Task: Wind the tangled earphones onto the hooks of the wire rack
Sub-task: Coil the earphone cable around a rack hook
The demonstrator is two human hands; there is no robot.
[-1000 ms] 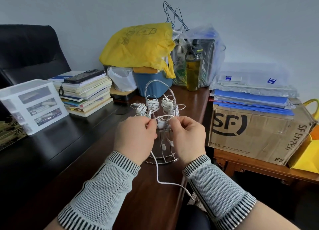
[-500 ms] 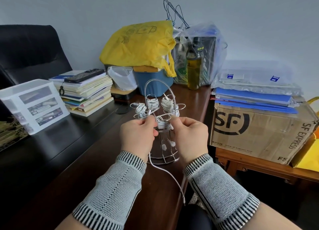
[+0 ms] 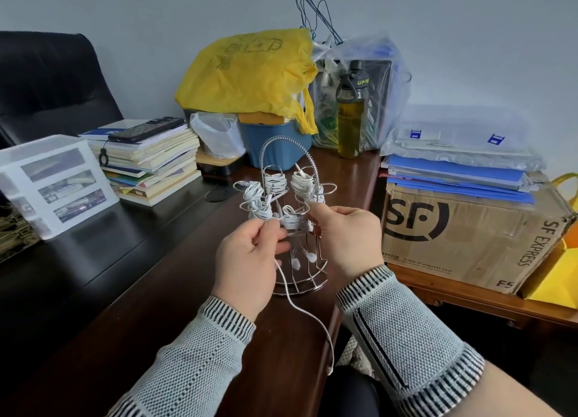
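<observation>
While the left hand (image 3: pixel 250 257) pinches the earphone cable (image 3: pixel 308 315), right hand (image 3: pixel 347 238) fingers curl on the wire rack (image 3: pixel 294 222) holding wound earphones, near the desk's right edge.

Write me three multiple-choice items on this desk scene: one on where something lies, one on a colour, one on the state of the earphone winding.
1. Where does the phone lie?
A. On top of the book stack
B. On the cardboard box
C. Beside the wire rack's base

2. What colour is the earphone cable that trails toward the desk edge?
A. Black
B. White
C. Blue

3. How does the winding on the front hook of the wire rack stand?
A. No cable on it yet
B. Partly wound, with a loose tail left over
C. Fully wound, both hands away

Answers:
1 A: the dark phone rests on the topmost book.
2 B: the loose tail is white along all its visible length.
3 B: coils sit on the hook while the left hand pinches the cable and the right hand holds near the hook.
</observation>
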